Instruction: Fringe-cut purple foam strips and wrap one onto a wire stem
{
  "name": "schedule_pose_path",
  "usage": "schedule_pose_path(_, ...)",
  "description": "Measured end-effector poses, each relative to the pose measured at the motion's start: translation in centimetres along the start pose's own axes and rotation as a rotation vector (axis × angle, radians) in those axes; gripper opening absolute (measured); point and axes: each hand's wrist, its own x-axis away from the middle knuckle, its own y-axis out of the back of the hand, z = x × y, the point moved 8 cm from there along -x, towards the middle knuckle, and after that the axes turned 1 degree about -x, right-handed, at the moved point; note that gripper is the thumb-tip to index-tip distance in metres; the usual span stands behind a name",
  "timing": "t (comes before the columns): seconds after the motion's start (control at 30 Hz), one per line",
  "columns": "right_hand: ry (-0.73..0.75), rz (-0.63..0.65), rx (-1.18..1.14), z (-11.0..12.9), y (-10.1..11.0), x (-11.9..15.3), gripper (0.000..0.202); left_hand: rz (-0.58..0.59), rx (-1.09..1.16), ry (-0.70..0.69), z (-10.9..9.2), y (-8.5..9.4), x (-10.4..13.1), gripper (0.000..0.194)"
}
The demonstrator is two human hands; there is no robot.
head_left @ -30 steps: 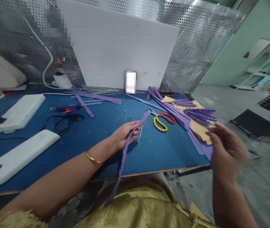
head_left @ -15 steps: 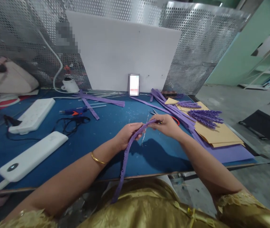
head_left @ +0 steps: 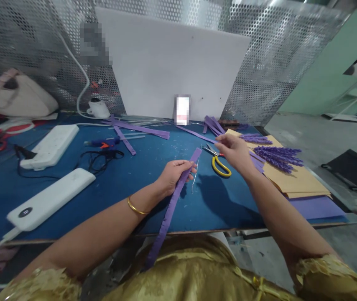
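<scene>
A long purple paper strip [head_left: 170, 209] with small cuts along one edge is pinched in my left hand [head_left: 175, 175]. Its upper end sticks up past my fingers and its lower end hangs over the table's front edge to my lap. A thin silvery wire [head_left: 195, 173] shows just right of those fingers. My right hand [head_left: 236, 150] has its thumb and fingers together over the pile of purple strips; whether it grips one there is hidden. Just below and left of it lie scissors [head_left: 220, 167] with yellow and red handles, blades partly apart.
Lavender-like purple sprigs [head_left: 277, 155] lie on tan paper sheets [head_left: 304, 179] at the right. More purple strips [head_left: 144, 128], a blue glue gun [head_left: 106, 143], a power strip [head_left: 53, 144] and a white power bank [head_left: 53, 198] are left. A phone [head_left: 182, 110] leans against a white board [head_left: 178, 62].
My right hand has left the strip's upper end and moved up and right to the purple pile, uncovering the scissors. My left hand keeps hold of the strip, which now lies straighter. The view has shifted slightly.
</scene>
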Motion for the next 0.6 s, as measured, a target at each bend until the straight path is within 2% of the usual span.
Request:
schedule_pose_path(0.07,0.003,0.091,0.014,0.0,-1.8,0.1,0.026,0.011,0.016,0.010,0.1,-0.3,0.1,0.022)
schedule_pose_path(0.13,0.011,0.120,0.031,0.4,-2.9,-0.2,0.027,0.007,0.034,0.018,0.1,-0.3,0.2,0.019)
schedule_pose_path(0.27,0.070,-0.042,0.098,2.7,-2.7,-2.6,0.036,-0.100,0.095,0.024,0.4,1.1,-0.4,0.014)
schedule_pose_path(0.33,0.116,-0.031,0.146,4.6,-4.3,-4.0,0.041,-0.145,0.113,0.041,0.8,1.8,-0.9,0.015)
schedule_pose_path(0.4,0.168,0.122,0.199,6.4,-8.6,-4.6,0.034,-0.153,0.119,0.060,1.4,2.0,-1.3,0.020)
schedule_pose_path(0.5,0.210,0.471,0.266,8.4,-18.1,-3.6,0.027,-0.137,0.120,0.069,1.8,1.9,-1.6,0.032)
schedule_pose_path(0.6,0.162,0.734,0.325,9.2,-27.0,-2.5,0.028,-0.128,0.123,0.042,1.7,2.1,-1.5,0.035)
